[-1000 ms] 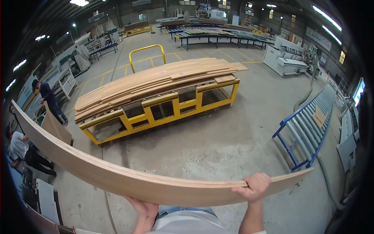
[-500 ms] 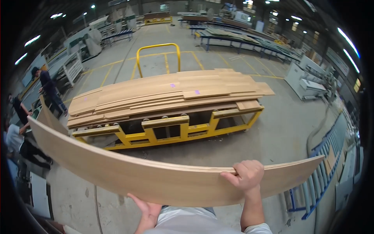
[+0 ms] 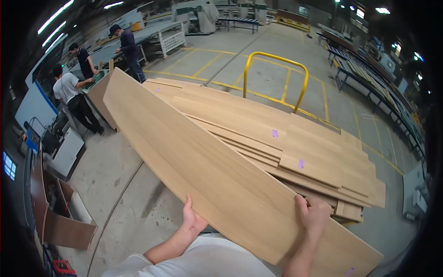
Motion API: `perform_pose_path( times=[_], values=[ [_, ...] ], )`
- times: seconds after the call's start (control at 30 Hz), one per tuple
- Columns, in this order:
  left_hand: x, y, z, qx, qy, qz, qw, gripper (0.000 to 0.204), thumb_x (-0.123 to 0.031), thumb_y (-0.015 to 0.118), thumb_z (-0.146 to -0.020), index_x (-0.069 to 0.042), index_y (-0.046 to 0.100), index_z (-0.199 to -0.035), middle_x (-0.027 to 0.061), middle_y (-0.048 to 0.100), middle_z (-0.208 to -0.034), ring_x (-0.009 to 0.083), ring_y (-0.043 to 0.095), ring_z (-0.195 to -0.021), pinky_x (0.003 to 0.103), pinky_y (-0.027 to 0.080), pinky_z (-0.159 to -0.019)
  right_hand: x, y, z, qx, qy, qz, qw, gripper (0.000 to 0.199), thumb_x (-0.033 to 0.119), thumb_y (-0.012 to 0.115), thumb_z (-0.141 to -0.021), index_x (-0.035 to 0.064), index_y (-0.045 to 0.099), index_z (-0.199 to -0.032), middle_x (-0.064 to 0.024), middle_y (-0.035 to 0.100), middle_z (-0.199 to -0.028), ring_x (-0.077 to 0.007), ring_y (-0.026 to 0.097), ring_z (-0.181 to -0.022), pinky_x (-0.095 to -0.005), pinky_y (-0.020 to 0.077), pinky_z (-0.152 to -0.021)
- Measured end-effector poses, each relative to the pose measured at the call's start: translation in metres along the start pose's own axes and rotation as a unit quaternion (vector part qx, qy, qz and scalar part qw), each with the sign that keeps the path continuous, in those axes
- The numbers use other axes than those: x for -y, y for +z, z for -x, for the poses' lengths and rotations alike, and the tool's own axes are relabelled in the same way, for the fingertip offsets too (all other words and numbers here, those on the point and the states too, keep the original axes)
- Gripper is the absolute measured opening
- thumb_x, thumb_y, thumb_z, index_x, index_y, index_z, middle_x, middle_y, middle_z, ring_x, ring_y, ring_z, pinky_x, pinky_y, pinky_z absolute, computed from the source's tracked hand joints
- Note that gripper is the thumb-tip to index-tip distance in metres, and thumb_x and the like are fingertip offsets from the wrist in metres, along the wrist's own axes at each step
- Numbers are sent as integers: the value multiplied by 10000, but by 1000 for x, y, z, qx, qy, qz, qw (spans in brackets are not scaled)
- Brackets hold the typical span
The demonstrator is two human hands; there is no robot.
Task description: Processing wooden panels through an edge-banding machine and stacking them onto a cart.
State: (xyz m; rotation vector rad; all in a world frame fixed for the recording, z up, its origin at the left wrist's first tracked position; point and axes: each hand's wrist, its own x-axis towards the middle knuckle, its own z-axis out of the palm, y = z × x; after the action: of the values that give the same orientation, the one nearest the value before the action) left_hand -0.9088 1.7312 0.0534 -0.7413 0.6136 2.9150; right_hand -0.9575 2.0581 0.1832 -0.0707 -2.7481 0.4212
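Stack of pale wood veneer sheets (image 3: 295, 143) lies on a low cart with a yellow tubular handle (image 3: 277, 74), many sheets already piled; long pale wooden board (image 3: 217, 184) is held slanting across the stack's near edge, not yet laid flat; judged mid-placement, setting down and release left. Left hand (image 3: 193, 220) grips the board's near edge, fingers curled under; right hand (image 3: 314, 214) clamps the same edge further along. Three people (image 3: 78, 87) stand at machines, well apart.

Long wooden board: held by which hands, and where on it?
Both. The left hand grips the near long edge of the long wooden board; the right hand grips its far long edge, toward the near end.
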Motion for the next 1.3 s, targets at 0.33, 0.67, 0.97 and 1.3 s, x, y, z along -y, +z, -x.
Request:
perform_pose_path(
  times=[0.33,0.67,0.97,1.3],
  values=[
    [25,96,-156,-88,3,4,996,620,-521,388,-957,-80,378,-1392,146,424,-1415,345,372,-1311,504,272,-1088,-65,102,-211,120,16,4,993,482,482,626,-810,30,694,-656,-177,595,-574,-352,589,-534,-421,458,-535],
    [-36,112,-299,-131,-1,75,989,626,-517,371,-966,-72,349,-1406,137,409,-1425,326,372,-1315,474,277,-1097,-15,216,-345,194,13,44,980,488,473,608,-824,16,696,-677,-214,605,-620,-386,616,-616,-446,487,-603],
    [-115,107,-425,-194,3,74,978,598,-505,400,-963,-74,388,-1378,131,468,-1372,315,433,-1271,471,342,-1059,50,321,-450,219,-5,50,974,509,467,597,-837,-11,683,-684,-240,603,-641,-398,618,-634,-443,490,-614],
    [-144,86,-540,-201,25,81,976,608,-465,504,-943,-26,379,-1345,123,481,-1316,270,495,-1186,441,432,-981,71,430,-538,278,4,36,960,533,507,567,-852,5,693,-726,-230,637,-713,-386,643,-717,-442,498,-666]
  ],
)
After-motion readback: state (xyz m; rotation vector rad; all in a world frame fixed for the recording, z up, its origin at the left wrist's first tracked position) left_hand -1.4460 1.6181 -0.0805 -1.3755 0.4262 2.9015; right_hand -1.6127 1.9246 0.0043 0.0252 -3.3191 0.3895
